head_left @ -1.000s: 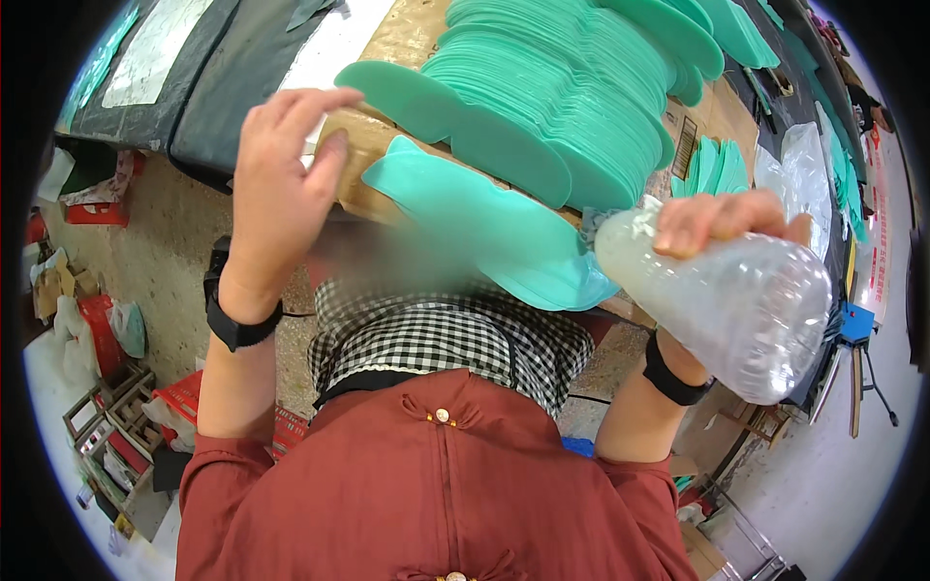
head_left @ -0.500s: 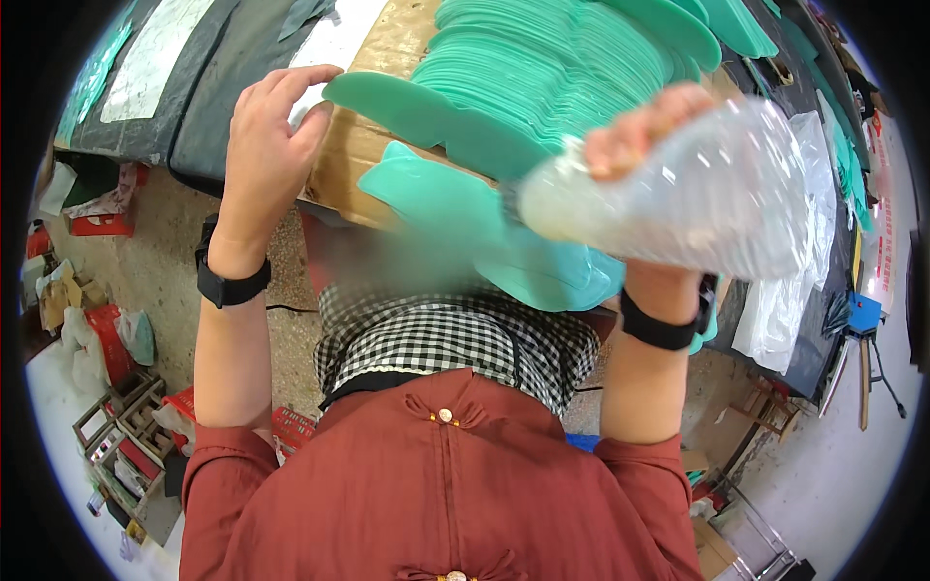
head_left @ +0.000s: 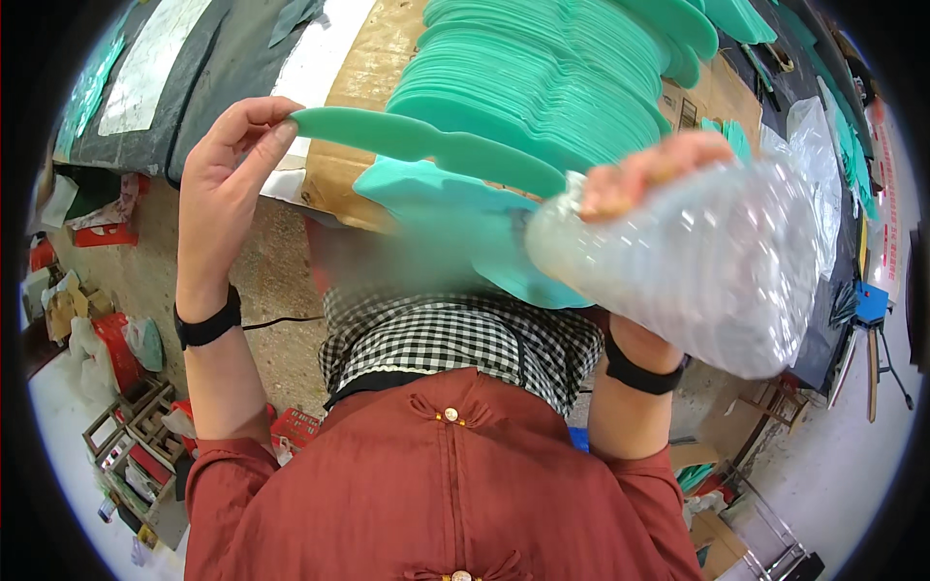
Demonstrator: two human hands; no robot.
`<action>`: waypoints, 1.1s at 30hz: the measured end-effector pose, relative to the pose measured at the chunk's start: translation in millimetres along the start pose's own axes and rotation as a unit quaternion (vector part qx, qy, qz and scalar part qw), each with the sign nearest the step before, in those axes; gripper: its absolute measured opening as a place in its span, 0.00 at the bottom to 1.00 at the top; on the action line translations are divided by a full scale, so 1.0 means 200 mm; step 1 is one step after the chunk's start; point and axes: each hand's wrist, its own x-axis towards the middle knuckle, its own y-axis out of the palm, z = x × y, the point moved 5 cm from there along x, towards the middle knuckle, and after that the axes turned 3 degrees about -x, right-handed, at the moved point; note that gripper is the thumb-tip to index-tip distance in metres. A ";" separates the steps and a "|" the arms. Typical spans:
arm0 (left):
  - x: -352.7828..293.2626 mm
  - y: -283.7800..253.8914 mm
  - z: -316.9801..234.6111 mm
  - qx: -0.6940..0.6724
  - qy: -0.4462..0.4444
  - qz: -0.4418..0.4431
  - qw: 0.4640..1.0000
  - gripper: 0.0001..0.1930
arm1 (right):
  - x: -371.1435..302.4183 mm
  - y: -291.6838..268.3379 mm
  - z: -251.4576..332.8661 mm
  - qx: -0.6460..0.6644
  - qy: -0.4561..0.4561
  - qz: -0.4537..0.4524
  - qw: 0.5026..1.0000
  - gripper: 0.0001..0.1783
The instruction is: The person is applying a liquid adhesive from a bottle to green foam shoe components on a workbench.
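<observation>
My left hand [head_left: 228, 169] pinches the left tip of a thin green insole [head_left: 373, 133] between thumb and fingers. That insole stands edge-up in front of a long row of green insoles [head_left: 528, 82], slightly apart from it. My right hand [head_left: 654, 176] is wrapped round the neck part of a clear ribbed plastic bottle [head_left: 722, 266], which is tilted with its narrow end toward the insoles. The bottle partly hides the fingers and the insole's right end. More green insoles [head_left: 431, 198] lie flat near my lap, below the held one.
Brown cardboard [head_left: 339, 179] lies under the insoles on a dark-covered table [head_left: 208, 92]. Clear plastic bags [head_left: 814, 174] lie to the right, with a blue-topped stand [head_left: 871, 302] beyond. Wooden racks [head_left: 131, 436] and red boxes [head_left: 107, 235] stand on the floor at left.
My left hand has moved left and nearer to me, drawing the insole's left end away from the row. The bottle in my right hand has swung lower at its wide end.
</observation>
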 end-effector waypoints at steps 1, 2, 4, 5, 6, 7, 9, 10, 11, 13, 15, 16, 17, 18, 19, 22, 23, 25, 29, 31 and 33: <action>0.01 0.00 0.00 -0.014 -0.018 -0.001 1.000 0.09 | 0.04 -0.02 -0.05 -0.027 -0.012 0.041 0.999 0.25; 0.00 0.00 0.01 -0.028 -0.037 -0.003 0.999 0.09 | 0.08 0.04 -0.08 -0.051 -0.022 0.083 0.995 0.26; 0.02 0.04 -0.02 -0.036 -0.028 -0.015 0.999 0.09 | 0.08 0.16 -0.08 0.026 -0.023 0.097 0.995 0.27; 0.03 0.05 -0.03 -0.049 -0.018 -0.025 0.998 0.09 | 0.07 0.18 -0.11 0.075 0.027 0.083 0.993 0.28; 0.03 0.05 -0.04 -0.046 -0.016 -0.028 0.998 0.09 | 0.05 0.20 -0.12 0.124 0.078 0.069 0.987 0.30; 0.03 0.04 -0.03 -0.051 -0.029 -0.028 0.998 0.09 | 0.02 0.20 -0.13 0.128 0.104 0.032 0.986 0.32; 0.03 0.03 -0.02 -0.068 -0.050 -0.026 0.996 0.08 | -0.08 0.16 -0.07 0.111 0.122 -0.023 0.986 0.35; 0.03 0.02 -0.03 -0.069 -0.044 -0.023 0.996 0.08 | -0.13 0.11 0.00 0.091 0.111 -0.044 0.989 0.34; 0.02 0.01 -0.03 -0.123 -0.055 -0.024 0.991 0.09 | -0.17 0.05 0.06 0.056 0.092 -0.044 0.993 0.31; 0.00 -0.03 -0.01 -0.230 -0.088 -0.028 0.969 0.08 | -0.24 -0.14 0.18 -0.008 0.041 -0.054 0.998 0.26; -0.03 -0.06 -0.03 -0.271 -0.096 0.010 0.958 0.08 | -0.30 -0.24 0.29 -0.034 0.008 -0.064 0.997 0.25; -0.05 -0.05 -0.03 -0.312 -0.104 0.047 0.943 0.09 | -0.31 -0.27 0.34 -0.038 -0.003 -0.117 0.992 0.18; -0.06 -0.05 -0.03 -0.313 -0.103 0.044 0.943 0.09 | -0.31 -0.30 0.39 -0.041 -0.013 -0.168 0.985 0.11; -0.07 -0.02 -0.01 -0.315 -0.132 0.068 0.937 0.08 | -0.31 -0.31 0.43 -0.042 -0.011 -0.165 0.985 0.11; -0.09 0.03 0.01 -0.319 -0.160 0.093 0.930 0.08 | -0.32 -0.32 0.48 0.027 -0.036 -0.137 0.990 0.15; -0.12 0.21 0.03 -0.174 -0.190 0.112 0.960 0.08 | -0.28 -0.24 0.51 0.108 -0.051 -0.089 0.989 0.22; -0.13 0.25 0.02 -0.102 -0.166 0.094 0.976 0.08 | -0.25 -0.18 0.48 0.068 -0.052 -0.064 0.994 0.25; -0.12 0.30 -0.03 0.086 -0.025 0.036 0.995 0.07 | -0.19 -0.10 0.40 0.000 -0.043 0.004 0.999 0.35; -0.16 0.38 -0.07 0.235 0.082 -0.011 0.968 0.09 | -0.08 0.00 0.11 -0.116 0.013 0.030 0.993 0.39; -0.17 0.38 -0.05 0.252 0.108 -0.037 0.961 0.10 | -0.04 0.09 -0.01 -0.058 0.074 -0.051 0.994 0.29; -0.18 0.39 -0.07 0.261 0.136 -0.057 0.954 0.12 | 0.08 0.16 -0.12 -0.026 0.055 -0.031 0.998 0.30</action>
